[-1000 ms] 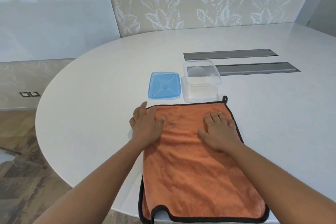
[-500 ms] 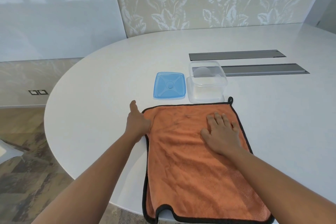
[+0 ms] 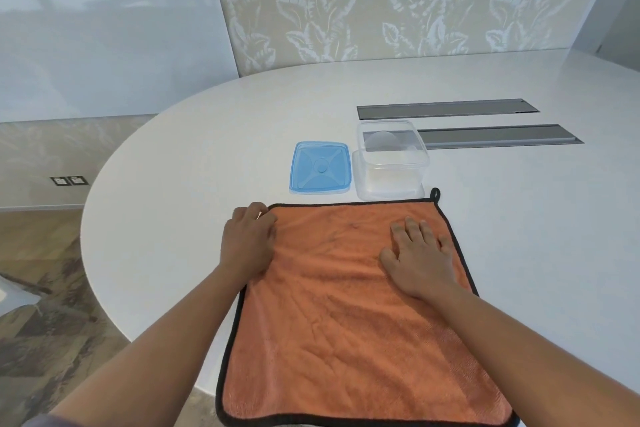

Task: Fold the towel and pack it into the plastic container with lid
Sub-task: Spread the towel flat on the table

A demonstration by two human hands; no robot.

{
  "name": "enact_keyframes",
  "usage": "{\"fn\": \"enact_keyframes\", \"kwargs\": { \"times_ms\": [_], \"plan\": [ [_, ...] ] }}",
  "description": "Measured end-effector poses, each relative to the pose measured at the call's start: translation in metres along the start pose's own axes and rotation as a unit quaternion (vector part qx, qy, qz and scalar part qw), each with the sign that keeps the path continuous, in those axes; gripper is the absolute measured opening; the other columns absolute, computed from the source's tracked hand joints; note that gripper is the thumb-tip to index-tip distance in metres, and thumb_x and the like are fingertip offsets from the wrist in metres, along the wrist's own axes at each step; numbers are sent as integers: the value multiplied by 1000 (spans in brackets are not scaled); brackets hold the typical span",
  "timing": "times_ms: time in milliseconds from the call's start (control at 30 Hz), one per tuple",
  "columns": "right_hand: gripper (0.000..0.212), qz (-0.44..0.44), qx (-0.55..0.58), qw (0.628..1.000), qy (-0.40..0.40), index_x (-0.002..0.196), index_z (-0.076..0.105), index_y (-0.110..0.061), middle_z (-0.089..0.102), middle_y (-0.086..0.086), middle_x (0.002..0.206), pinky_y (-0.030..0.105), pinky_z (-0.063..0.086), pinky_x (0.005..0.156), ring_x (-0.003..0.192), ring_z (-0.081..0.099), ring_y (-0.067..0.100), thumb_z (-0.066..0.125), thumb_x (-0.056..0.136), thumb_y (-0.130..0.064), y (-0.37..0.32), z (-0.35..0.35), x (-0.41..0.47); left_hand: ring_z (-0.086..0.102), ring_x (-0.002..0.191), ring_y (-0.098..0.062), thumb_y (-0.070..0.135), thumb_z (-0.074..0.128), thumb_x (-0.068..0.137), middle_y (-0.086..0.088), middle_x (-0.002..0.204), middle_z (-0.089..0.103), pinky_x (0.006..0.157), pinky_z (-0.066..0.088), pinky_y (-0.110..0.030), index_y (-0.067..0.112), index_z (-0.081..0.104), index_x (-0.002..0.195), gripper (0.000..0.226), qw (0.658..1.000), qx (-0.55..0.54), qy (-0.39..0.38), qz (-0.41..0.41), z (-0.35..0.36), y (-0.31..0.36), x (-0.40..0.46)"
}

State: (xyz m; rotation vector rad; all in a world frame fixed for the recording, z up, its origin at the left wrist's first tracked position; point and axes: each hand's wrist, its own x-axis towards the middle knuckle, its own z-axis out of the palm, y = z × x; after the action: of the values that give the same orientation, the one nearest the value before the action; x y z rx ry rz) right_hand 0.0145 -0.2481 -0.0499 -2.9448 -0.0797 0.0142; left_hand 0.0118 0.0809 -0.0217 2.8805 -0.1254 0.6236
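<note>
The orange towel [image 3: 349, 305] lies spread flat on the white desk [image 3: 173, 184], its near edge hanging just past the desk's rim and its far edge almost touching the clear plastic container [image 3: 391, 163], which stands open. The blue lid [image 3: 320, 166] lies flat just to the left of the container, apart from the towel. A small black hanging loop [image 3: 435, 193] sticks out at the towel's far right corner.

My left hand [image 3: 250, 241] sits at the far left corner with its grip curled in; it looks to be pinching the black hem there, though I cannot see the fingertips well enough to be sure. My right hand [image 3: 420, 258] lies flat on the far right part of the cloth, fingers spread, pinning it down and holding nothing.

I judge the first fold is only beginning. To do it well, I want a firm hold on that corner, hem included, and I want the right hand to keep the cloth from sliding as the corner lifts. Edges should meet hem to hem before I press the crease. The overhang at the near side could drag the towel off the desk, so I would pull gently.
</note>
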Motion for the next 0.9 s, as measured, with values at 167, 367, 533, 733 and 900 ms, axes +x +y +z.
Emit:
{"fn": "enact_keyframes", "kwargs": {
  "times_ms": [167,367,533,733,900],
  "plan": [
    [84,-4,-6,1000,-12,161,12,-34,6,0,172,58,-1,122,157,-2,24,9,85,-70,2,1,2,40,142,-27,76,31,92,2,154,48,115,31,-49,37,52,142,67,985,-39,-167,31,8,45,-11],
    [85,-7,-20,999,-35,162,4,-36,-2,-2,172,58,-5,122,157,-7,24,3,85,-71,9,-4,3,-13,156,-30,101,8,73,11,171,-8,120,-11,-61,51,-5,157,99,961,9,-275,33,24,50,-17],
    [87,-4,-28,999,-41,162,1,-36,-4,-1,172,58,-4,122,157,-8,26,3,84,-76,13,-8,5,-18,155,-31,103,8,69,11,170,-13,117,-16,-65,52,-8,157,103,958,14,-287,27,25,55,-14],
    [95,10,-19,999,-36,162,8,-35,0,3,172,59,2,121,157,-6,29,5,81,-84,19,-18,11,-19,155,-28,102,8,70,11,171,-7,116,-19,-63,53,-6,156,100,969,-11,-247,24,25,70,-4],
    [92,-8,-16,1000,-24,162,8,-35,-1,2,172,57,0,121,157,-9,28,5,84,-83,21,-19,23,-23,153,-31,104,8,67,13,170,-12,113,-21,-64,55,-9,154,102,964,-9,-267,18,38,75,10]
  ]
}}
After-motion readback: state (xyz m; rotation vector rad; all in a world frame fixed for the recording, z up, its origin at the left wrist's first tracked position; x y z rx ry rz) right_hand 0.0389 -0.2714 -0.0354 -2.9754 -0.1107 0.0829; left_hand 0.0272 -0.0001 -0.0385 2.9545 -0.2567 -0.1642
